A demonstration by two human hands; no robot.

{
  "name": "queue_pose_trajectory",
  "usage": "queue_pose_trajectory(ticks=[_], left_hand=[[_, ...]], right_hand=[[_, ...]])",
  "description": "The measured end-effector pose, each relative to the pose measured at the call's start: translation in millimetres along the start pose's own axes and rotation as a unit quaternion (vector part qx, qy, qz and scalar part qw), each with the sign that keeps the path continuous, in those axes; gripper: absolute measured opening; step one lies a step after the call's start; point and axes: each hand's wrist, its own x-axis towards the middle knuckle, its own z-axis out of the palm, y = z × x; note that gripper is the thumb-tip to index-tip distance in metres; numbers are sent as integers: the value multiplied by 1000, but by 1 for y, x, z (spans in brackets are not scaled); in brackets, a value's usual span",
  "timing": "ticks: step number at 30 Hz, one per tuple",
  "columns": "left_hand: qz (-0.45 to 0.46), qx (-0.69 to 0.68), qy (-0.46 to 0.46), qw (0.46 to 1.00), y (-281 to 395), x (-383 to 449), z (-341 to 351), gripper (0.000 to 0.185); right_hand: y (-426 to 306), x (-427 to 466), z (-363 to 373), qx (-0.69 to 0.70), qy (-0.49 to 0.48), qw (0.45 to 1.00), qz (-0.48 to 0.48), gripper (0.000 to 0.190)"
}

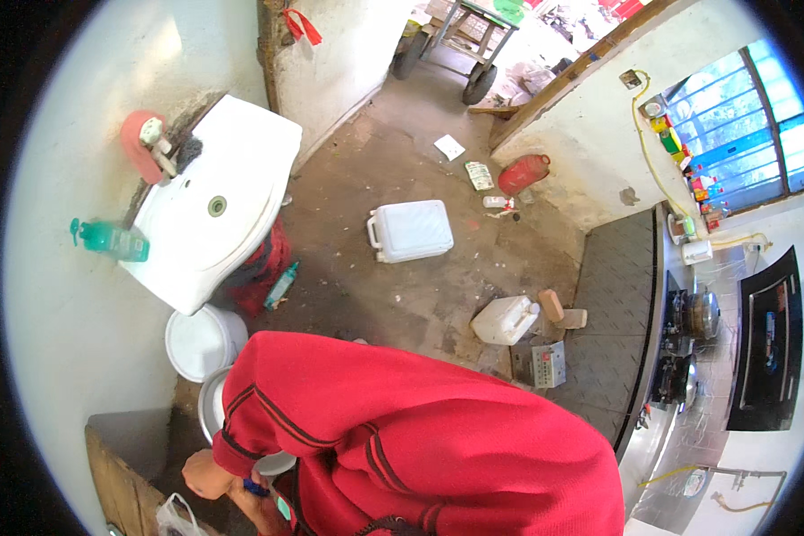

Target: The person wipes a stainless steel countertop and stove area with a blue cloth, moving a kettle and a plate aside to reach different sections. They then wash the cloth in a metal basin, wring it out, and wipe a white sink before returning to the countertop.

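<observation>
A red sleeve with black stripes crosses the lower view and bends down at the left. At its cuff my right hand (pixel 208 474) is curled, its fingers turned away from view. My left hand (pixel 248 504) lies close against it, partly hidden by the red clothing. A small dark blue object (pixel 256 487) shows between the hands; which hand holds it is unclear. Beside them a pale green patch (pixel 283 508) shows at the clothing. Below the hands is a translucent plastic bag (pixel 177 517). Metal basins (pixel 209 402) are partly covered by the sleeve.
At the left are a white washbasin (pixel 241 154), a green pump bottle (pixel 114 241) and a white bucket (pixel 204 342). On the floor lie a white jerrycan (pixel 412 231), another jerrycan (pixel 506 320), bricks (pixel 551 305) and a red container (pixel 524 175). A counter with a stove (pixel 677 348) runs along the right.
</observation>
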Motion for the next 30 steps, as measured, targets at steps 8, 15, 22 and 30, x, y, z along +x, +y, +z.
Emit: queue_pose_trajectory(ticks=[8,15,22,30], left_hand=[[15,22,62,998,-10,8,-30,10],[-32,32,185,982,-36,44,-49,9],[-75,51,237,967,-50,79,-51,8],[-108,71,254,958,-64,92,-47,8]], right_hand=[[-25,-19,15,-83,112,987,-84,25],[-52,-56,-67,-112,104,906,-394,31],[-12,-60,-48,-135,137,965,-179,32],[35,-50,-22,-149,177,971,66,35]])
